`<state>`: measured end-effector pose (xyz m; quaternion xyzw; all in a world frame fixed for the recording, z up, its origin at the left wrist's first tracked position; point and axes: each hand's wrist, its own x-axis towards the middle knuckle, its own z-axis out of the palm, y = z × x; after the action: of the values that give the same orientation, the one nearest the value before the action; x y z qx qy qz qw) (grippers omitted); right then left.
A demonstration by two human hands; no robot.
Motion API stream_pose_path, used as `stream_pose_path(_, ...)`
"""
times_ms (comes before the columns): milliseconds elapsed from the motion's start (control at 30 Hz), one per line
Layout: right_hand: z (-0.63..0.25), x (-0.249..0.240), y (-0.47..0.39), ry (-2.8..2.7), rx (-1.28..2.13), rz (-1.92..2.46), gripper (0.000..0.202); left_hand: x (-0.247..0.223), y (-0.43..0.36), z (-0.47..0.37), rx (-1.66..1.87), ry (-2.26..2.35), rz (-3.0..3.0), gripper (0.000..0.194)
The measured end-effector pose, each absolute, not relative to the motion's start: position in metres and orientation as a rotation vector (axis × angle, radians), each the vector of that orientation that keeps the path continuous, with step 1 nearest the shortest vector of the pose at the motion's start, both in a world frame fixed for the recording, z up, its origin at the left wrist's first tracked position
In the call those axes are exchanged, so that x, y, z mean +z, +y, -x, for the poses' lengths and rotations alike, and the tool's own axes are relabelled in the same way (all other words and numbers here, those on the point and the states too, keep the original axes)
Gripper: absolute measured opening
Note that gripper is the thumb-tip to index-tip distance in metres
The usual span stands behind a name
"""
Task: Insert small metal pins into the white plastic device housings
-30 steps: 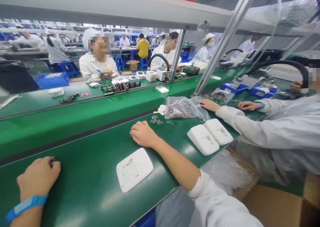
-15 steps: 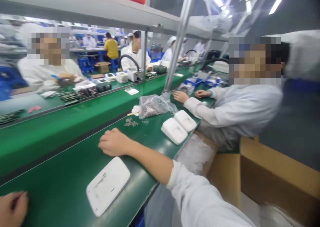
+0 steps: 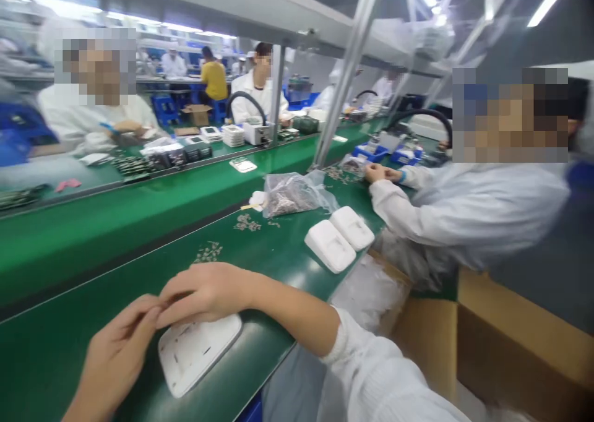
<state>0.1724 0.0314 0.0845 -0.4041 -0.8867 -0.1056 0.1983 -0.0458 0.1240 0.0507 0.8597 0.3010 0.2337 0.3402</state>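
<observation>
My left hand (image 3: 121, 341) and my right hand (image 3: 206, 292) meet at their fingertips above the far left corner of a white plastic cover (image 3: 202, 357). Both hands are closed in a pinch, and whatever is between the fingers is too small or hidden to make out. The cover lies on the green bench with slots and a shallow recess facing up; my right hand hides its far edge. Just beyond my right hand is a scatter of tiny metallic parts (image 3: 208, 252), with another small pile (image 3: 247, 223) farther back.
A clear bag of small parts (image 3: 292, 198) lies farther along the bench (image 3: 273, 249). Two white housings (image 3: 330, 247) sit near its right edge. A co-worker (image 3: 464, 211) works at the right, beside open cardboard boxes (image 3: 422, 329). A green conveyor belt (image 3: 139, 224) runs behind the bench.
My left hand has come in from the lower left to meet my right hand. My right hand has moved down and left over the cover, uncovering the nearer scatter of parts.
</observation>
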Motion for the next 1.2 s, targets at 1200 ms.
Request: stream_pose_path(1200,-0.154,0.084,0.004,-2.213,0.522,1.345,0.012,0.031,0.083,0.042,0.539,0.617,-2.51,0.011)
